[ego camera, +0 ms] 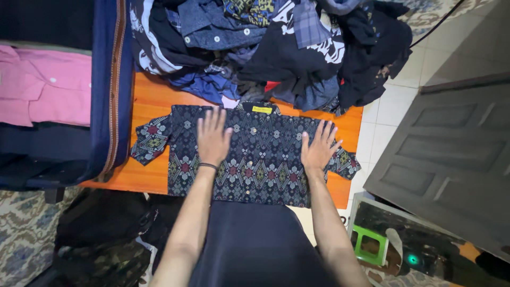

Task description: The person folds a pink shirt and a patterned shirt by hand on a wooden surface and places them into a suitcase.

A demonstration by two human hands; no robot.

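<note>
A dark short-sleeved shirt (255,165) with a coloured diamond pattern and a yellow collar label lies spread flat, front up, on an orange table (154,103). My left hand (212,135), with a black band at the wrist, presses flat on the shirt's left chest, fingers apart. On the shirt's right shoulder area rests my right hand (319,146), also flat with fingers spread. Neither hand holds anything.
A heap of dark and blue clothes (276,48) covers the table's far side. An open suitcase (109,90) at the left holds a folded pink shirt (48,85). A grey door (451,154) leans at the right, above white floor tiles (393,101). A green stool (369,244) stands lower right.
</note>
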